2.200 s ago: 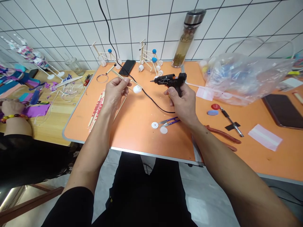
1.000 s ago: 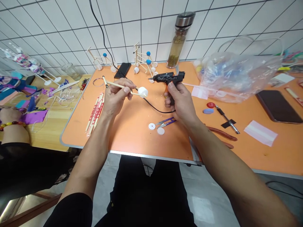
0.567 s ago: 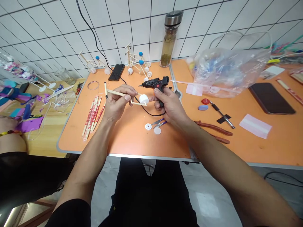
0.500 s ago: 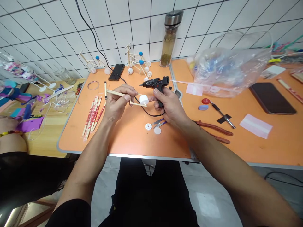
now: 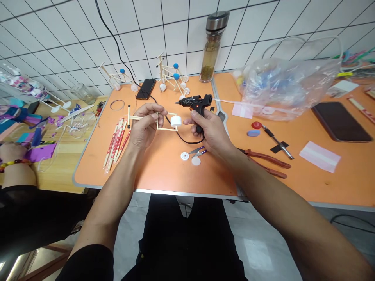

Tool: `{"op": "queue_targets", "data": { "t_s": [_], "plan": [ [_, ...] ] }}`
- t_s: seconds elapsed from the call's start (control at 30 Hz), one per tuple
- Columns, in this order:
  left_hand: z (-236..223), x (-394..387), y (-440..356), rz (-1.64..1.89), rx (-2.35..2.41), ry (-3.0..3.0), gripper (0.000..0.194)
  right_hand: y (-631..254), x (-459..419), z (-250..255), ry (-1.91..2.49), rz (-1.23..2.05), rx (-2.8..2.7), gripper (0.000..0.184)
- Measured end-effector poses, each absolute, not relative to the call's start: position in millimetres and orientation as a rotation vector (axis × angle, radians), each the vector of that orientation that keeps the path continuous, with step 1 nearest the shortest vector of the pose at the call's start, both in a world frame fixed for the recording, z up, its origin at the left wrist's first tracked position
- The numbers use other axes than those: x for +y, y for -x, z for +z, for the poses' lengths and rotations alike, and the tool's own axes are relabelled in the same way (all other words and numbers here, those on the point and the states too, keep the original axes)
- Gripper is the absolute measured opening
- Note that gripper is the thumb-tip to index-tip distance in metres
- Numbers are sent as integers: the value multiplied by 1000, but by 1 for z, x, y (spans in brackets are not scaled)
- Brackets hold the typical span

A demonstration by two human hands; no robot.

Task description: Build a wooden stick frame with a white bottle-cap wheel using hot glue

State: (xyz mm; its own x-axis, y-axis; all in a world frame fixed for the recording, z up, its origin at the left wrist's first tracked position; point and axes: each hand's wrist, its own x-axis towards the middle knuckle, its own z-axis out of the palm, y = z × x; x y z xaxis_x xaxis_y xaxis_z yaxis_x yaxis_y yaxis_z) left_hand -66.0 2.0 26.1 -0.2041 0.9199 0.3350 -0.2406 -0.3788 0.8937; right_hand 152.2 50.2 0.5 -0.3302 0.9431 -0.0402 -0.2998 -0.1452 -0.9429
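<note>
Between its thumb and fingers my left hand grips a small frame of pale wooden sticks. A white wheel sits between the frame's two prongs, and a crossbar with black ends sticks out on the left. My right hand is closed around the handle of a black glue gun. The gun's nozzle points left, above and apart from the wheel. Below my hands lie small scissors, a white wheel disc and a plain round disc.
Paper-wrapped chopsticks lie left; pliers, a pen and a phone lie right. Behind stand small stick tricycles, a tea bottle and a plastic bag. Another person's hand rests far left.
My left hand has turned the stick frame so that its wheel and both prongs show more fully. The glue gun stays nearly where it was, in my right hand.
</note>
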Motion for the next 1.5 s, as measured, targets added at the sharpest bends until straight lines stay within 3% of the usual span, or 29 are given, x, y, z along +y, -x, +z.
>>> {"op": "queue_targets", "data": {
  "t_s": [0.6,1.07,1.5],
  "plan": [
    [27,8,84,1671,1026,-1207,30,-156,56,1,888,1607,-1107,56],
    [33,7,102,1708,1006,-1134,31,-162,53,7,837,1460,-1278,65],
    [34,8,121,1676,1064,-930,27,-168,44,17,818,1200,-1514,51]
  ]
}}
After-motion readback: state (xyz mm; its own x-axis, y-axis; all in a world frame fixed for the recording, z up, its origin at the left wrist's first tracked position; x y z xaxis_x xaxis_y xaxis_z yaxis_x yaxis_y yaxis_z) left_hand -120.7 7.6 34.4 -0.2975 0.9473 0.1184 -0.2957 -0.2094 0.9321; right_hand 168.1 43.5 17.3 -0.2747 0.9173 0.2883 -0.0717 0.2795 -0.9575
